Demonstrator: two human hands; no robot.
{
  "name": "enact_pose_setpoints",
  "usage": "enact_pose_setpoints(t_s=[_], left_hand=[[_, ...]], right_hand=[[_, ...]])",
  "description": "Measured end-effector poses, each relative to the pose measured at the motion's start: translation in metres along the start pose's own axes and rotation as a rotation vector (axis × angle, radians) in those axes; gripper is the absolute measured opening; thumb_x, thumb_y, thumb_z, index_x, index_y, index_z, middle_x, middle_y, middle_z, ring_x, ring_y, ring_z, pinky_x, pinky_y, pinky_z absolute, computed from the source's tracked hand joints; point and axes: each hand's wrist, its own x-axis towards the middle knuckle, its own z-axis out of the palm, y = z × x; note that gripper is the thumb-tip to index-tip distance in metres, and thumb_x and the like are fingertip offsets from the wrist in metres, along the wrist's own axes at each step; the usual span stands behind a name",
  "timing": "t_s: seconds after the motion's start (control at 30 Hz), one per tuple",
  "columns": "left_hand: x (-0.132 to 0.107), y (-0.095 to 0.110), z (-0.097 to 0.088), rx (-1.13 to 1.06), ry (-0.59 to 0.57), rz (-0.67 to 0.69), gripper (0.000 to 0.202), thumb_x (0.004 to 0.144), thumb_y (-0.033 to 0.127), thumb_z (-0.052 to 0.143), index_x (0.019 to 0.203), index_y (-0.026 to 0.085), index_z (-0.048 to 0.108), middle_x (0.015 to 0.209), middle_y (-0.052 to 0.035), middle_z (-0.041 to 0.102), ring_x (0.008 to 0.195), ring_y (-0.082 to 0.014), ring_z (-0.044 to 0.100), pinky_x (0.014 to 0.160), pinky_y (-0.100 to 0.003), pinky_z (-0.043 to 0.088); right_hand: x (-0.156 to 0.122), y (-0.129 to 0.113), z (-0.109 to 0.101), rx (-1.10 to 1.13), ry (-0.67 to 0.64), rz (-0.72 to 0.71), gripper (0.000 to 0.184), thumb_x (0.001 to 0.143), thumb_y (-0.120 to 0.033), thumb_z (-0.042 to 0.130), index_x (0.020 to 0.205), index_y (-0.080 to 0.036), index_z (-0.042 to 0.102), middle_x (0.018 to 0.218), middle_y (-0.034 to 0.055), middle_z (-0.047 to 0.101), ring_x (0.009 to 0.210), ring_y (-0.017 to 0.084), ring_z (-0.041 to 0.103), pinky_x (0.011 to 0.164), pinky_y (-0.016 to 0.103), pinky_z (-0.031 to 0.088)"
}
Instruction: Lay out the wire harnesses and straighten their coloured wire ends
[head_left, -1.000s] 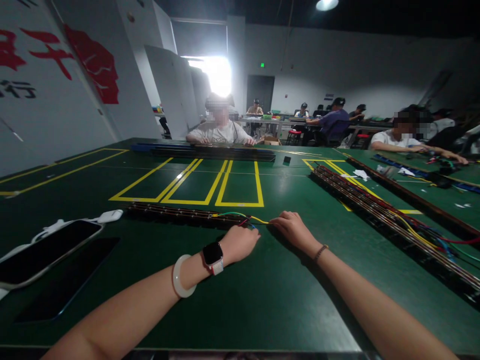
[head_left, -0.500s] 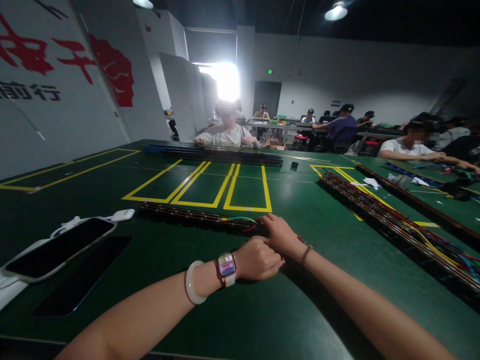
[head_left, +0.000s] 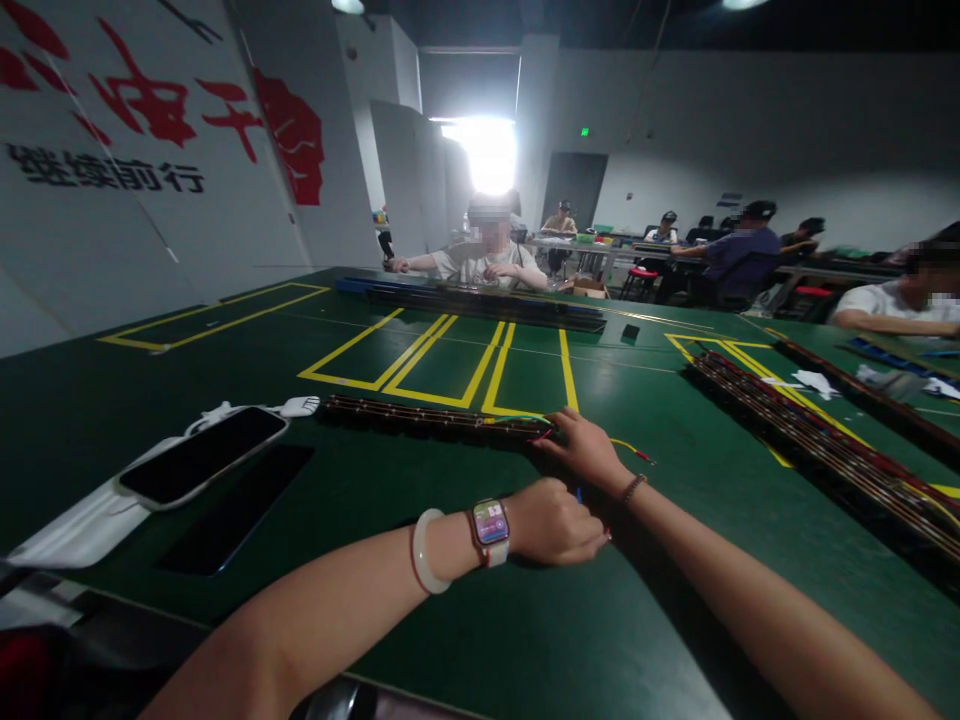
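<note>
A long dark strip with thin metal rails (head_left: 420, 417) lies across the table in front of me. Green, yellow and red wires (head_left: 536, 420) come out at its right end. There my right hand (head_left: 585, 450) is closed, its fingers gripping the wires beside the strip's end. A yellow wire with a red tip (head_left: 634, 450) sticks out past that hand. Nearer to me, my left hand (head_left: 559, 522), with a watch and a pale bangle at its wrist, hovers palm down with curled fingers. A bit of blue wire (head_left: 579, 494) shows at its upper edge; what the fingers hold is hidden.
A phone (head_left: 206, 455) on a white strap-like thing and a dark flat panel (head_left: 240, 510) lie at left. More railed strips with wires (head_left: 810, 440) lie at right. Yellow tape (head_left: 390, 388) marks the green table. A person (head_left: 487, 260) sits opposite, behind dark bars (head_left: 480, 305).
The view has turned left, so things appear further right. My left hand has come away from my right hand, toward me. The yellow wire's red tip now shows clearly. The person opposite has stretched out an arm.
</note>
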Motion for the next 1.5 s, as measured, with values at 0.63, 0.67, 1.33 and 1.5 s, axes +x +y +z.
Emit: enact_pose_setpoints(t_s=[0.63,0.67,1.33,1.5], left_hand=[[0.0,0.0,0.0,-0.033,-0.064,-0.005,0.032,0.09,0.032,0.04,0.063,0.019,0.052,0.056,0.0006,0.062,0.045,-0.0109,0.052,0.046,-0.029,0.029],[0.0,0.0,0.0,-0.032,-0.068,-0.001,0.032,0.09,0.032,0.039,0.063,0.019,0.052,0.056,0.0005,0.062,0.045,-0.0109,0.052,0.046,-0.029,0.029],[-0.001,-0.002,-0.003,-0.054,-0.105,0.024,0.028,0.09,0.027,0.039,0.066,0.018,0.05,0.056,0.0017,0.058,0.045,-0.0099,0.048,0.048,-0.028,0.027],[-0.003,-0.004,-0.004,-0.06,-0.12,0.003,0.027,0.091,0.026,0.038,0.067,0.018,0.05,0.055,0.0025,0.055,0.046,-0.01,0.045,0.05,-0.028,0.026]], right_hand=[[0.091,0.152,0.004,-0.212,-0.044,0.287,0.047,0.084,-0.052,0.051,0.12,-0.022,0.055,0.111,0.0096,0.062,0.097,0.023,0.059,0.076,0.029,0.044],[0.093,0.154,0.006,-0.224,-0.036,0.315,0.048,0.085,-0.052,0.05,0.121,-0.021,0.054,0.111,0.0107,0.062,0.097,0.024,0.058,0.076,0.03,0.044],[-0.084,0.234,-0.051,-0.548,0.15,0.642,0.053,0.08,-0.042,0.051,0.127,-0.019,0.047,0.122,0.0141,0.051,0.106,0.031,0.046,0.085,0.042,0.035],[-0.166,0.243,-0.09,-0.815,0.182,0.787,0.046,0.08,-0.039,0.053,0.119,-0.014,0.051,0.114,0.0177,0.053,0.104,0.033,0.044,0.086,0.044,0.031]])
